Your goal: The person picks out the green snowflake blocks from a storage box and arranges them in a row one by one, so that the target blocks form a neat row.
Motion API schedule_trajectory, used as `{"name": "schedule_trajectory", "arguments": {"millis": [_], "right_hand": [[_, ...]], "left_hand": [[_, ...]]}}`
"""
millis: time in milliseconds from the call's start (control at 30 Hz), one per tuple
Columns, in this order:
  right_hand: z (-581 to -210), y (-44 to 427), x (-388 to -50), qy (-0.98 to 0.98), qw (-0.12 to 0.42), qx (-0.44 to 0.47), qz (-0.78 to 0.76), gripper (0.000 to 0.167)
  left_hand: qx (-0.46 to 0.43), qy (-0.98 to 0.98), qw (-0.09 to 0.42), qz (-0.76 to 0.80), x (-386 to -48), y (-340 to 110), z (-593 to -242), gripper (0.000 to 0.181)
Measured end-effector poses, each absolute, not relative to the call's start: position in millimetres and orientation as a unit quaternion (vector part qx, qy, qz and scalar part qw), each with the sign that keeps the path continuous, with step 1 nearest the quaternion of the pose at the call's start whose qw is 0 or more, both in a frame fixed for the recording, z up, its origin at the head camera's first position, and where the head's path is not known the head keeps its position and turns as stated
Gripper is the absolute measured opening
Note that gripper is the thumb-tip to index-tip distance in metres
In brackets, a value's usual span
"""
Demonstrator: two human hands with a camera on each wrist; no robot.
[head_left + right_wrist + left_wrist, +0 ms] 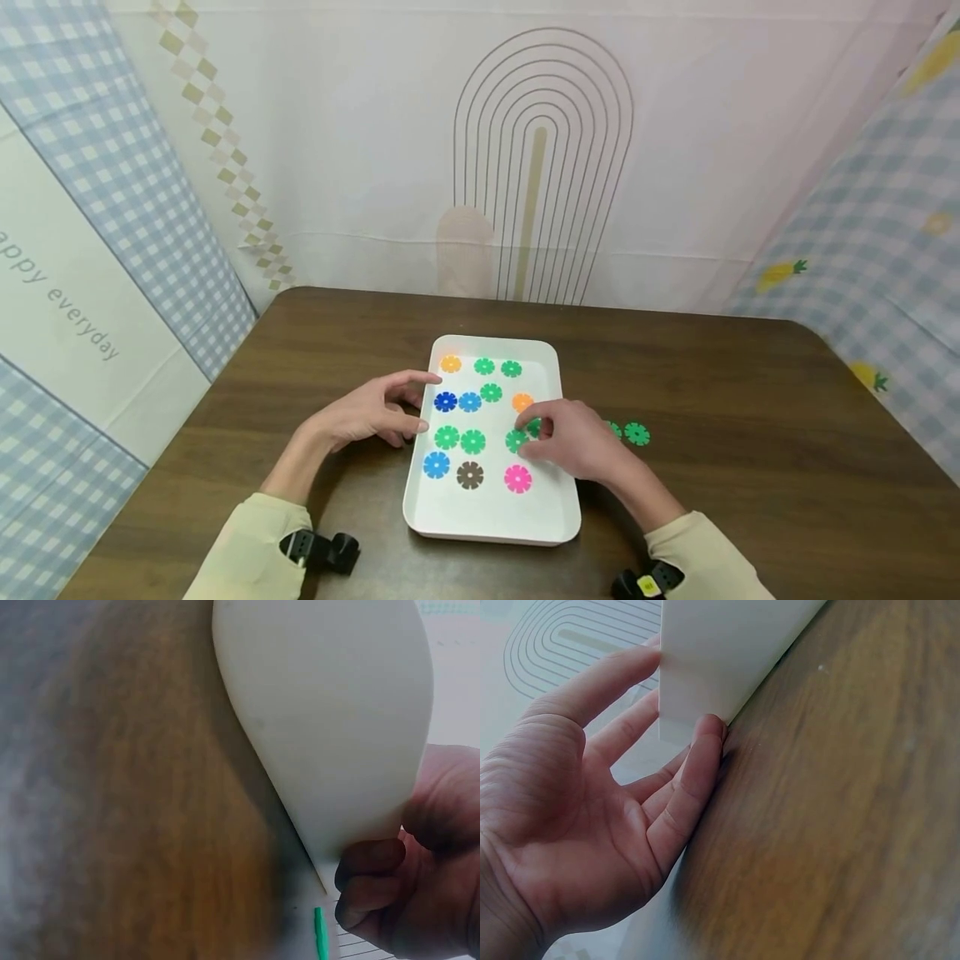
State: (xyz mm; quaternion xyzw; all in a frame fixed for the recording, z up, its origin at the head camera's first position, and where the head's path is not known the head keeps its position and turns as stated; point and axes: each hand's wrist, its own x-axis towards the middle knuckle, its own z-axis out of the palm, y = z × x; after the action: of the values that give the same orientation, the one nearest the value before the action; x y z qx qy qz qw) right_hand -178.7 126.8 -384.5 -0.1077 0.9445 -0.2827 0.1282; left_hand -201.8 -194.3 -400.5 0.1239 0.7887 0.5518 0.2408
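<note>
A white rectangular tray (487,521) lies on the table, holding several notched plastic interlocking discs in spaced-out rows. My right hand (573,437) reaches over its right side, thumb and index finger pinching the edges of a green disc (515,441). Another green disc (533,427) is partly covered by that hand. In the right wrist view the other fingers (371,892) curl beside the tray's outer wall (322,712); the pinched disc is hidden there. My left hand (371,412) rests its loosely extended fingers and thumb against the tray's left edge, its palm bare in the left wrist view.
Two green discs, one a whole disc (637,433), lie on the brown wooden table (750,450) right of the tray. Inside it are also a pink disc (517,479), a brown disc (470,475) and a dark blue disc (446,402). Patterned cloth (360,125) hangs behind.
</note>
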Motion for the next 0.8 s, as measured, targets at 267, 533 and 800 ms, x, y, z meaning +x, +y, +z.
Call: {"name": "schedule_trajectory", "arguments": {"millis": [267,533,800], "right_hand": [[-384.6,132.6,-179.1,0.936,0.133,-0.150,-0.291,0.022],[-388.5,135.4,-177.6,0.929,0.117,-0.161,-0.313,0.027],[-388.9,135.5,-175.4,0.930,0.109,-0.158,-0.314,0.028]], "left_hand": [[0.127,0.790,0.238,0.551,-201.4,-194.6,-398.6,0.069],[0.132,0.790,0.237,0.549,-201.7,-195.1,-399.1,0.068],[0.128,0.791,0.239,0.549,-202.1,-195.3,-400.0,0.069]]}}
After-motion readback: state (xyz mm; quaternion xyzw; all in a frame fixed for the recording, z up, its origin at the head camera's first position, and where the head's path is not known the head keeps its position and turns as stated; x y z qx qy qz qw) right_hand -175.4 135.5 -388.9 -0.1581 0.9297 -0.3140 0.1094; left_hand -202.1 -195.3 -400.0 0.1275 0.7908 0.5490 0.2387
